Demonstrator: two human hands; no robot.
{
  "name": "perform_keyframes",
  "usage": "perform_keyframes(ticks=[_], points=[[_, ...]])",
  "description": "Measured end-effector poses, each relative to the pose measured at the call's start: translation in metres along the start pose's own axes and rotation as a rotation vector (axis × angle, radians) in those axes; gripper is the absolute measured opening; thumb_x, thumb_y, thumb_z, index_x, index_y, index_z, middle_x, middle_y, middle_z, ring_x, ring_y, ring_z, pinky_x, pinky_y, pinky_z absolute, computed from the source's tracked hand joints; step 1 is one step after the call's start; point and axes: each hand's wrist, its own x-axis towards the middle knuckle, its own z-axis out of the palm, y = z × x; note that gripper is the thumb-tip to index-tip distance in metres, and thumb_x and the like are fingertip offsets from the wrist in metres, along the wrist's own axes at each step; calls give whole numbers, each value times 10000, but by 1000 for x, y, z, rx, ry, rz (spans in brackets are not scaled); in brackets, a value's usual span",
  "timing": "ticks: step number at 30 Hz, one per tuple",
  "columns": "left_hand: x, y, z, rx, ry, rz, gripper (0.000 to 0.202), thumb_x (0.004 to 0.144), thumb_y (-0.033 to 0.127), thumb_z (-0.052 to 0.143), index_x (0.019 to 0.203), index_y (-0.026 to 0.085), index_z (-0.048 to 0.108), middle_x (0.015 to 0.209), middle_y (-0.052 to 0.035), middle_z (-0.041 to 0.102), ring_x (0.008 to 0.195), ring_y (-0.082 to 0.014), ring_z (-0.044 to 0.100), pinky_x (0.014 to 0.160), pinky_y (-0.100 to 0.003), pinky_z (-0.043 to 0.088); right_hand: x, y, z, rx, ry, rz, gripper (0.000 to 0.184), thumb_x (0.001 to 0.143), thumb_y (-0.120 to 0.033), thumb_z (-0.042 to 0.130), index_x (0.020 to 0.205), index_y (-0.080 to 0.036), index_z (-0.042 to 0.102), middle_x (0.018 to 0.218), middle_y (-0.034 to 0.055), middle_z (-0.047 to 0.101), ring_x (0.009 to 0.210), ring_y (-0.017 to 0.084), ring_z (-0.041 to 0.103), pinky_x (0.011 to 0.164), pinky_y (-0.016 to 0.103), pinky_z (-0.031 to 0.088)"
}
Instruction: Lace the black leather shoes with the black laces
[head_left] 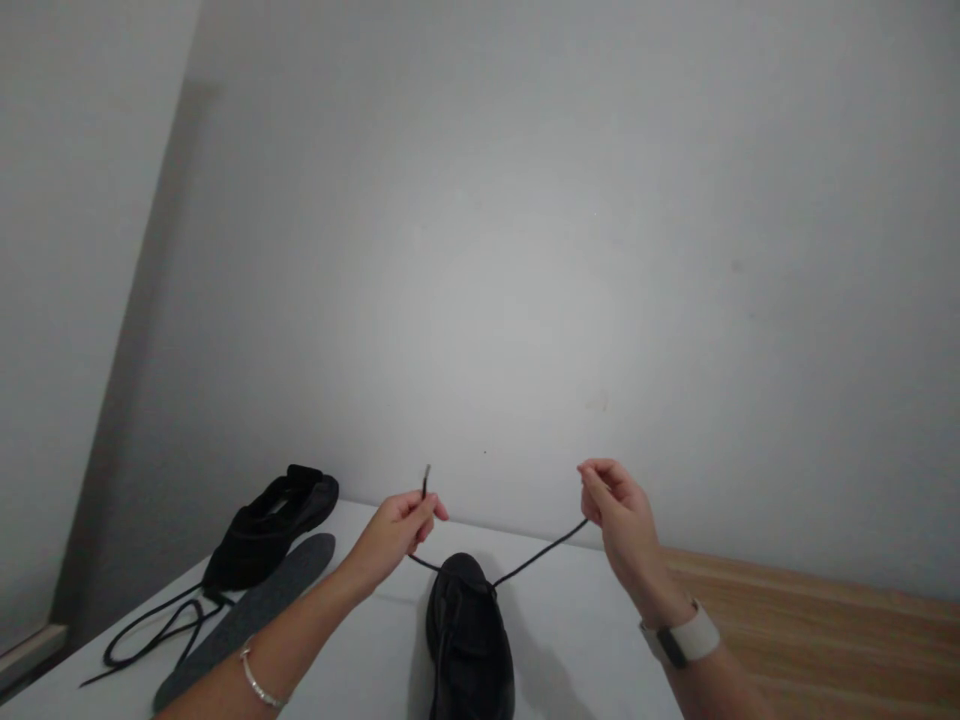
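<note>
A black shoe (474, 650) lies on the white tabletop at the bottom middle, toe pointing away from me, its lower part cut off by the frame. From it a black shoelace (541, 552) runs out to both sides. My left hand (401, 535), left of the shoe, pinches one end, and the lace's tip sticks up above the fingers. Higher up on the right, my right hand (616, 505) is closed on the other side of the lace, which stretches taut down to the shoe. The lace's end there is hidden in the fingers.
A second black shoe (259, 535) stands at the left, its loose lace (154, 640) trailing over the white tabletop (360, 640). A grey insole (300, 570) lies beside it, partly behind my left forearm. Behind is a grey wall (480, 280); a wooden surface (817, 630) is at right.
</note>
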Motion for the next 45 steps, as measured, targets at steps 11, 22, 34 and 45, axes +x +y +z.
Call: perform_keyframes(ticks=[11, 22, 34, 45], points=[[-17, -30, 6, 576, -299, -51, 322, 754, 407, 524, 577, 154, 617, 513, 36, 494, 537, -134, 445, 526, -229, 278, -67, 42, 33, -677, -775, 288, 217, 750, -363, 624, 700, -153, 642, 514, -37, 540, 494, 104, 458, 489, 222, 305], [-34, -17, 16, -67, -333, -386, 371, 664, 533, 654, 641, 173, 567, 693, 6, 514, 675, -142, 478, 525, -204, 330, -71, 35, 28, -208, -746, 612, 340, 782, -363, 488, 525, -157, 572, 538, -31, 508, 388, 57, 253, 355, 203, 130], [-26, -18, 22, -468, -501, -424, 297, 699, 398, 710, 655, 131, 587, 636, -6, 538, 534, -111, 488, 506, -236, 410, -71, 28, 17, 66, -783, 721, 239, 618, -219, 534, 396, -144, 489, 751, 50, 644, 524, 70, 445, 373, 185, 107], [-19, -7, 8, -355, -466, -414, 322, 678, 454, 717, 696, 150, 614, 710, 5, 507, 683, -146, 497, 604, -306, 489, -65, 18, 11, -188, -872, 619, 299, 736, -349, 556, 548, -139, 657, 982, 103, 700, 710, 156, 602, 410, 181, 283]])
